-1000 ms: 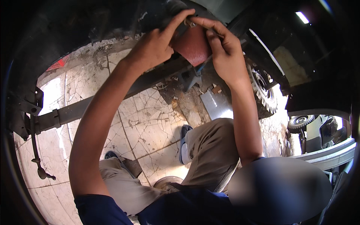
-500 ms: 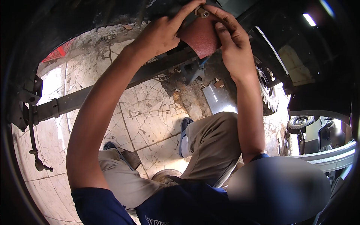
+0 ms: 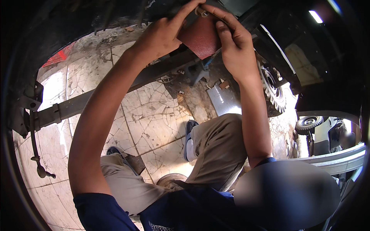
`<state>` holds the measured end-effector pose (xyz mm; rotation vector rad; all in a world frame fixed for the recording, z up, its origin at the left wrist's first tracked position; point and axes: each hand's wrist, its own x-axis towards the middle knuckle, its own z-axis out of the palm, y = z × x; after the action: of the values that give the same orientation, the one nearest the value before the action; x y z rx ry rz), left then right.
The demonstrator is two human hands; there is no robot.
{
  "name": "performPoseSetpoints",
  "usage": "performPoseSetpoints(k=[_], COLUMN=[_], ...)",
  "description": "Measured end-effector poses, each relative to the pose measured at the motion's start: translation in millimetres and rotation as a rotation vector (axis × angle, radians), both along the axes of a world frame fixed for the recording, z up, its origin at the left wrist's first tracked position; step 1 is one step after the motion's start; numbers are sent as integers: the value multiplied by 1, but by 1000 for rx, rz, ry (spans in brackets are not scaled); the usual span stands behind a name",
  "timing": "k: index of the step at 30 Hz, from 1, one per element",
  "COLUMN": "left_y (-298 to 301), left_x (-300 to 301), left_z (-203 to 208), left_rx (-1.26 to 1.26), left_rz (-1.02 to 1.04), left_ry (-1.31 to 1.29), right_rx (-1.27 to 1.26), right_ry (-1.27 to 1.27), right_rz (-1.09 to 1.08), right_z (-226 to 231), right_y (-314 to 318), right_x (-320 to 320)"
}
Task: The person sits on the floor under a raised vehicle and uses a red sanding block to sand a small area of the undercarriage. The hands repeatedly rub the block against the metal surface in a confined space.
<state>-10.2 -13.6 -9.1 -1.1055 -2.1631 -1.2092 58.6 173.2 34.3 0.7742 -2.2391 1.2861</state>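
A reddish-brown sheet of sandpaper (image 3: pixel 199 40) is stretched between my hands near the top of the view. My right hand (image 3: pixel 238 48) pinches its right edge, thumb in front, with the index finger reaching up to a small metal fitting (image 3: pixel 201 12). On the other side, my left hand (image 3: pixel 163 36) is closed at the sheet's left edge. Its index finger extends up to the same fitting, and its other fingertips are partly hidden behind the sheet. The fitting sits at the sheet's upper edge, between both index fingertips.
Dark vehicle bodywork hangs overhead. A long metal bar (image 3: pixel 77 104) crosses beneath my left forearm, with a thin rod (image 3: pixel 34 146) hanging at its left end. A toothed wheel (image 3: pixel 274 86), a blue stand (image 3: pixel 198 73) and a metal plate (image 3: pixel 223 100) lie beyond. Cracked tiles (image 3: pixel 146 119) cover the floor.
Both hands and the sandpaper have shifted slightly left. The right thumb has moved a little up and left along the sheet. Both hands keep their hold.
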Motion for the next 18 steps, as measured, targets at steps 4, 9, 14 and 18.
performPoseSetpoints(k=[4,9,14,18], left_y=[3,3,7,-4], left_x=[2,10,2,13], left_z=[-1,13,-4,8], left_rx=[-21,-73,75,2], left_rz=[75,97,39,16], left_ry=[-73,-187,64,-81], right_rx=[81,112,69,84], right_ry=[104,92,71,132], right_rz=[-55,-8,26,25], right_z=[3,3,6,2], right_y=[-3,9,5,5], right_x=[6,-5,0,-9])
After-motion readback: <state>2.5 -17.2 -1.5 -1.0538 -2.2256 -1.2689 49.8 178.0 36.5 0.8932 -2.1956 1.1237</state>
